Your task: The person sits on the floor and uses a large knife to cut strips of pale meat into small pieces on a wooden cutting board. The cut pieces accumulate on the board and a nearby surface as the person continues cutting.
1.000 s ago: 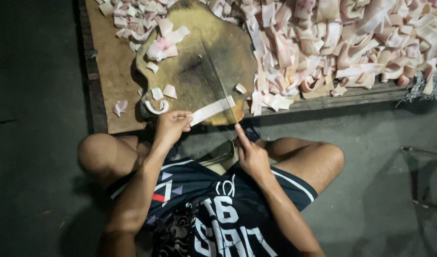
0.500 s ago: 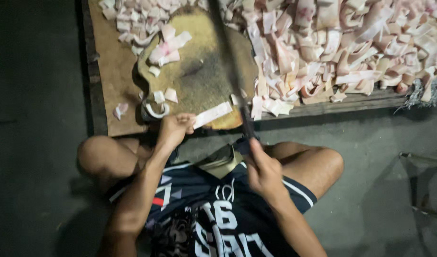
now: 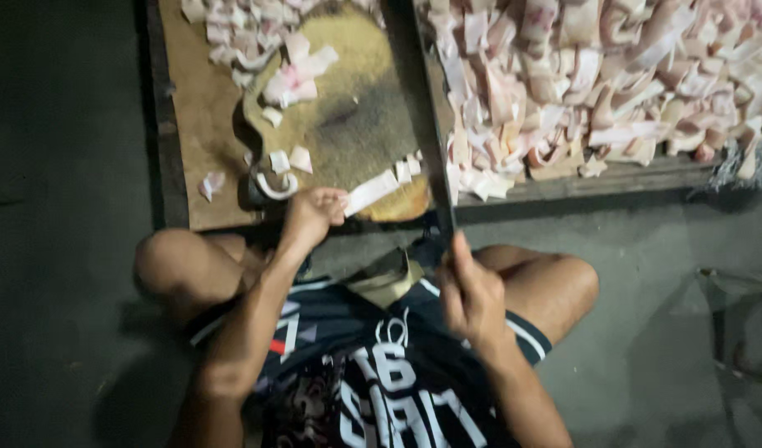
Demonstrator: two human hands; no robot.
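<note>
A pale strip [image 3: 371,192] lay flat on the near edge of the round chopping block [image 3: 348,116], its left end pinned under the fingers of the left hand [image 3: 310,214]; that grip was closed down on the strip. The long knife [image 3: 431,133] stood raised over the block, blade blurred, running from the far edge toward the body. The right hand [image 3: 472,294] held its handle, grip clamped shut around it. A few cut pieces [image 3: 407,168] lay just beside the strip's right end. The block rested on a brown board [image 3: 200,99]. A large heap of pale pink pieces [image 3: 596,75] covered the board to the right; a smaller pile [image 3: 265,41] lay at the block's far left.
</note>
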